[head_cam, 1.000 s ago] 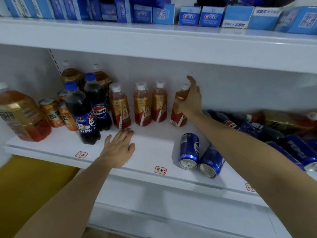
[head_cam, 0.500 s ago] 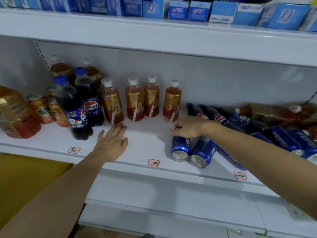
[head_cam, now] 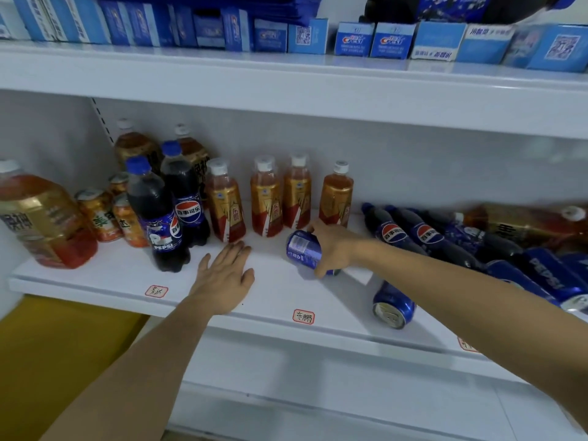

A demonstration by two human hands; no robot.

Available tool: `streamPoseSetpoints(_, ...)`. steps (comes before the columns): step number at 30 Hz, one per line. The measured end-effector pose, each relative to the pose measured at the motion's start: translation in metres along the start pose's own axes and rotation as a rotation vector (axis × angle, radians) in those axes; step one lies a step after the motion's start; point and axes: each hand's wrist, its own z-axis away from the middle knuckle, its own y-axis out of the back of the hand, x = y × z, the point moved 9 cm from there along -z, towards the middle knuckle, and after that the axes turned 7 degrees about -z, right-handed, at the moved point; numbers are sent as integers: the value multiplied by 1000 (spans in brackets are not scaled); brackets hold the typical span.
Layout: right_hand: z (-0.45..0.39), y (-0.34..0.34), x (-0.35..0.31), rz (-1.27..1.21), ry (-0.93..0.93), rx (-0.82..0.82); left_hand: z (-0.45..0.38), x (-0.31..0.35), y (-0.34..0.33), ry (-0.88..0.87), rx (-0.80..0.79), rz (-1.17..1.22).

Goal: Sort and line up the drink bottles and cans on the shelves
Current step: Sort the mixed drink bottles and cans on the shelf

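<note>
My right hand (head_cam: pixel 334 246) grips a blue Pepsi can (head_cam: pixel 302 249), tilted just above the white shelf (head_cam: pixel 95 281) in front of a row of several small amber bottles (head_cam: pixel 267 198) that stand upright. My left hand (head_cam: pixel 224 275) rests flat on the shelf with straight fingers, left of the can. A second blue can (head_cam: pixel 393 305) lies on its side near the shelf's front edge. Two upright Pepsi bottles (head_cam: pixel 159 214) stand at the left. Several Pepsi bottles (head_cam: pixel 413 237) lie on their sides at the right.
A large tea jug (head_cam: pixel 41 218) and small orange cans (head_cam: pixel 98 214) stand at the far left, with brown tea bottles (head_cam: pixel 133 148) behind. More blue cans (head_cam: pixel 547 278) and a lying tea bottle (head_cam: pixel 521 224) crowd the right. Blue boxes (head_cam: pixel 375 39) fill the upper shelf. Red-bordered labels (head_cam: pixel 304 316) mark the shelf front.
My right hand left the rightmost amber bottle, came down to the two lying cans, took one and lifted it leftward. My left hand stayed flat on the shelf.
</note>
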Motion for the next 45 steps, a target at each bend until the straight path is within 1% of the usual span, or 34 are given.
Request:
streamPoseSetpoints(3,-6,29,-24,-44,102,168,-1,-1,0,0,0,2)
streamPoseSetpoints(5,-11,44,-46,-104,156,241,0,0,1,1,-3,0)
streamPoseSetpoints(8,-26,42,-70,-177,199,236,1,1,2,2,-2,3)
streamPoseSetpoints(13,-28,40,-70,-225,231,236,1,1,3,-1,-2,6)
streamPoseSetpoints(16,-8,49,-47,-119,185,236,-2,-1,2,-5,-2,-2)
streamPoseSetpoints(17,1,51,-34,-65,166,208,-2,-2,1,-3,-2,-7)
streamPoseSetpoints(21,59,56,16,210,124,-25,-3,-3,-3,4,-12,-30)
streamPoseSetpoints(24,104,60,45,302,38,-87,-6,-2,-3,10,-5,-35)
streamPoseSetpoints(27,130,24,65,482,-17,-239,-4,1,-3,3,-20,-35)
streamPoseSetpoints(29,131,-6,64,582,39,-247,-4,2,-1,-3,-25,-40)
streamPoseSetpoints(30,128,-16,59,568,80,-207,-4,3,0,-10,-28,-41)
streamPoseSetpoints(32,120,-15,45,433,116,-61,-3,3,0,-16,-21,-39)
streamPoseSetpoints(34,112,-2,33,227,85,74,-3,3,0,-13,-25,-30)
streamPoseSetpoints(38,96,29,8,-231,6,392,-1,3,3,-2,-12,-36)
streamPoseSetpoints(40,82,30,4,-422,-87,455,-1,3,4,0,-7,-34)
streamPoseSetpoints(42,66,27,1,-487,-169,463,-2,3,4,-2,-4,-34)
streamPoseSetpoints(45,46,26,-5,-541,-196,487,-2,2,4,-3,2,-37)
